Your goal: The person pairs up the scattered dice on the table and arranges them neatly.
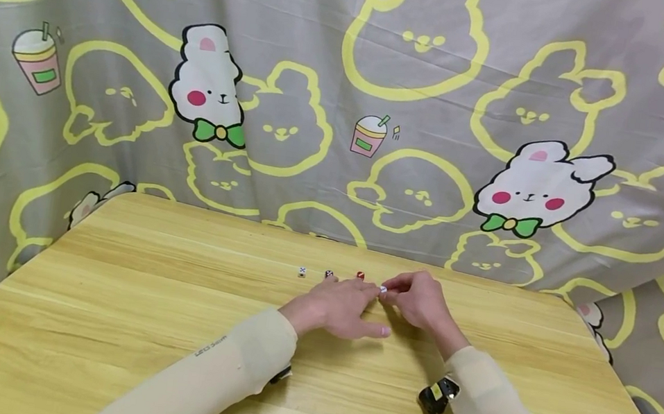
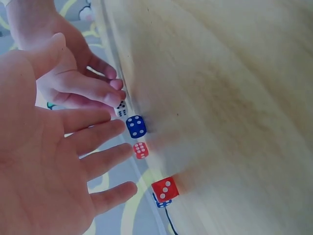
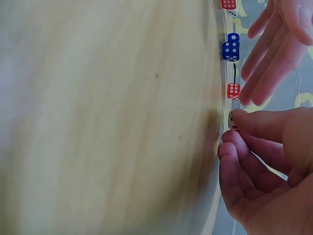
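Note:
My right hand [image 1: 420, 300] pinches a white die [image 3: 232, 119] between thumb and fingertips at the right end of a row of dice. My left hand [image 1: 344, 306] is spread with straight fingers, reaching over the table beside the row; its fingertips are close to the dice. In the left wrist view, a blue die [image 2: 136, 127] sits by the pinched one, then a red die [image 2: 141, 150]. Further along, another red die [image 2: 165, 189] overlaps a blue die [image 2: 162, 202]. At the far end in the right wrist view, a red die [image 3: 228, 4] appears above a white die [image 3: 232, 12].
The dice stand on a light wooden table [image 1: 165, 325], toward its back edge. Behind it hangs a grey curtain [image 1: 329, 39] with yellow cartoon outlines. A small black camera [image 1: 436, 397] is worn on the right wrist.

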`<state>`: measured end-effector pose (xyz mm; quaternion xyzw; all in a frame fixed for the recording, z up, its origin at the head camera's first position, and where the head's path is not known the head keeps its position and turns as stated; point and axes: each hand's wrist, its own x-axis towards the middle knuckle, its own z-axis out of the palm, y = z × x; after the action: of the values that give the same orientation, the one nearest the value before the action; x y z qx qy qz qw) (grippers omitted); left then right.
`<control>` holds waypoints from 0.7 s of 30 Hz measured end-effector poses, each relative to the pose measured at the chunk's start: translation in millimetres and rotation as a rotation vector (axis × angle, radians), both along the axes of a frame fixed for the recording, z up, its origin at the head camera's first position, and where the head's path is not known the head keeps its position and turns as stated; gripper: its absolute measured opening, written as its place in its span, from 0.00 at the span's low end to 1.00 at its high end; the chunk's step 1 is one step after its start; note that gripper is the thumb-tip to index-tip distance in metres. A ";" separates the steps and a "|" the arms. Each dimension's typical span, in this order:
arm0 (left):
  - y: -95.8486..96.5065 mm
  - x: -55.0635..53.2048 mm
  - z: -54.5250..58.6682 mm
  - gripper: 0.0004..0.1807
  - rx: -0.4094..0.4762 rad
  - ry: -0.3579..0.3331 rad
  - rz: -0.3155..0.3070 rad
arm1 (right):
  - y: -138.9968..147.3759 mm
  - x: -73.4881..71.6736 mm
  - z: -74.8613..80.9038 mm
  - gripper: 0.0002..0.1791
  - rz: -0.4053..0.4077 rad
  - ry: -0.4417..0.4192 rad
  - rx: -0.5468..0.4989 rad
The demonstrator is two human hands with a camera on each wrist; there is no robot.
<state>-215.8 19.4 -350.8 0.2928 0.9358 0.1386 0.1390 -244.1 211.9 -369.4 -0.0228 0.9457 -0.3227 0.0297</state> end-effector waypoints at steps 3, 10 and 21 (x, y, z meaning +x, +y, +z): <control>0.1 2.0 1.1 0.45 0.003 0.000 -0.004 | -0.1 3.7 0.6 0.08 0.004 -0.002 -0.004; -1.8 7.7 2.0 0.45 0.018 -0.018 -0.003 | 0.1 11.6 0.4 0.07 0.017 0.004 -0.017; -4.6 17.7 4.5 0.44 0.071 -0.023 -0.009 | 0.3 24.6 4.9 0.08 0.029 0.028 -0.046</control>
<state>-198.1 14.8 -346.4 0.3003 0.9273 0.1743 0.1399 -219.5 212.2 -364.5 -0.0418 0.9379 -0.3438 0.0206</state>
